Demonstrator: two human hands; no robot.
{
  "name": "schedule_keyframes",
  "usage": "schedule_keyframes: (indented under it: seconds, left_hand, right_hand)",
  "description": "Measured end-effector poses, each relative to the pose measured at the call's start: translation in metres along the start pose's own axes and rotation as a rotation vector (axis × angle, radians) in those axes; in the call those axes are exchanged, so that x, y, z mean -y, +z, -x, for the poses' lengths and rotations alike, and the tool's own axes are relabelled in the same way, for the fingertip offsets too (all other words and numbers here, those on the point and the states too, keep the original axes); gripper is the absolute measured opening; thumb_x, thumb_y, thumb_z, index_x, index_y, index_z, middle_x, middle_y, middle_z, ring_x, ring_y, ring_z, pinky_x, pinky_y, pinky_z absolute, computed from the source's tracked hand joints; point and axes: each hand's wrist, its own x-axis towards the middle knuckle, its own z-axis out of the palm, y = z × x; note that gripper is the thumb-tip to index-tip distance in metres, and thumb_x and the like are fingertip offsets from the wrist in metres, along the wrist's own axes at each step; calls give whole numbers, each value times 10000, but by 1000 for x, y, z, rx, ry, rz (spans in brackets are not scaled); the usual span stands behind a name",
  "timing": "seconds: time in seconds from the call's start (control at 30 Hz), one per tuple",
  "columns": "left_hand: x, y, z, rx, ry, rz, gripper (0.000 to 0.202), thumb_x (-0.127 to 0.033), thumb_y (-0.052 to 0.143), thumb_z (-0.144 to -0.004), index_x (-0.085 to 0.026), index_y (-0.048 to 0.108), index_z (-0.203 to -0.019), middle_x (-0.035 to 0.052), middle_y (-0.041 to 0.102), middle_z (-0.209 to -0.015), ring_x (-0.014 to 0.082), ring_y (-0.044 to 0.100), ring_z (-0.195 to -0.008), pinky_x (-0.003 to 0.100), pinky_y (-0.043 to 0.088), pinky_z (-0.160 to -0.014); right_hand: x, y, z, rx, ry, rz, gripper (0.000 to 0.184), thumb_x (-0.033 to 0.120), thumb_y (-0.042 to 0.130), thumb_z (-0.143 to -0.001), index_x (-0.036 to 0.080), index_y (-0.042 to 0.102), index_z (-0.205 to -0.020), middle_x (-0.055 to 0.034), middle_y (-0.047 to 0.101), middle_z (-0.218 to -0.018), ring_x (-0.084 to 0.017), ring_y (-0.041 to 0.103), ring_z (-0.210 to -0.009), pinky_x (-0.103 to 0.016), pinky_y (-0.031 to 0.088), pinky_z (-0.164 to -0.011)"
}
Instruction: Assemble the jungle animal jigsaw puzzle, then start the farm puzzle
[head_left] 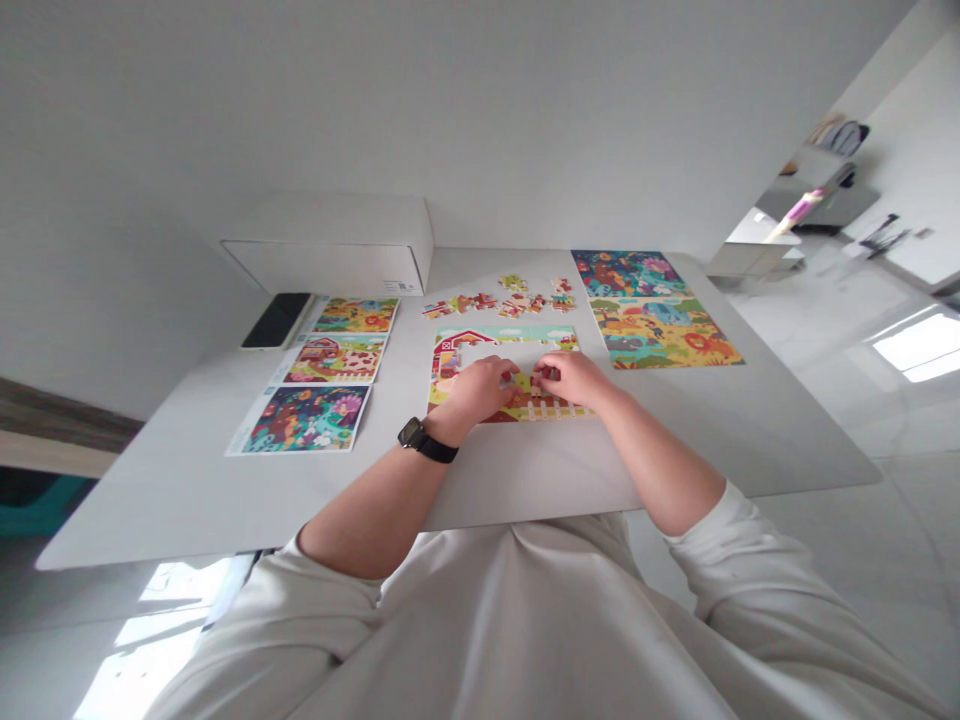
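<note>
My left hand [478, 390] and my right hand [568, 378] sit close together over a partly built farm jigsaw puzzle [504, 338] with a red barn and a white fence. The puzzle's middle is an open gap. My right fingertips pinch a small reddish puzzle piece [544, 376]. My left fingertips rest on the puzzle's lower part, and what they touch is hidden. Loose puzzle pieces [499, 303] lie in a scattered group beyond the hands. A black watch [424, 440] circles my left wrist.
Both hands work on a white table [525, 480]. Printed picture sheets [334, 375] lie in a column to the left, and two finished animal puzzles [645, 310] lie to the right. A white box [330, 245] and a black phone [276, 320] stand at the far left edge.
</note>
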Motion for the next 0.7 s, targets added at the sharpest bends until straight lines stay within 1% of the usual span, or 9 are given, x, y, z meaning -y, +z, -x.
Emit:
schedule_keyframes:
  seconds: [0.17,0.27,0.4,0.5,0.6,0.7]
  left_hand:
    - [-1,0,0,13,-8,-63,278,-261,759,-887,-222,783,-1161,94,737,-1138,265,707,-1082,349,558,-958]
    - [-4,0,0,25,-25,-96,305,-282,756,-902,-229,771,-1202,98,724,-1177,267,707,-1107,349,553,-984]
    - [-7,0,0,41,-44,-127,301,-302,745,-921,-240,765,-1214,97,713,-1194,264,710,-1102,347,552,-980]
    - [-6,0,1,43,-31,-116,299,-302,737,-928,-237,760,-1219,98,708,-1199,263,707,-1109,347,550,-981]
    - [-3,1,1,19,4,-114,291,-288,728,-930,-235,757,-1214,95,709,-1190,260,700,-1108,357,541,-998]
    - [-1,0,2,-12,26,-106,305,-286,726,-928,-228,753,-1226,100,707,-1198,264,693,-1104,378,538,-1006]
  right_hand:
    - [-2,0,0,-1,-52,77,99,268,779,-889,212,772,-970,-54,745,-946,-194,651,-860,-298,451,-776]
    - [-3,0,0,11,-68,109,112,280,792,-887,213,779,-976,-65,737,-972,-205,653,-892,-302,455,-803]
    - [-3,0,0,24,-94,130,113,287,788,-893,215,785,-980,-55,717,-920,-203,642,-867,-296,445,-795]
    - [-3,-1,1,30,-95,130,103,284,773,-905,214,788,-980,-52,714,-915,-194,635,-836,-291,441,-780]
    - [-5,-3,2,17,-84,134,120,283,781,-898,213,789,-996,-57,724,-943,-195,645,-844,-293,443,-778]
    - [-10,-7,3,-4,-45,118,177,242,793,-871,216,785,-1046,-50,739,-956,-192,651,-838,-291,447,-772]
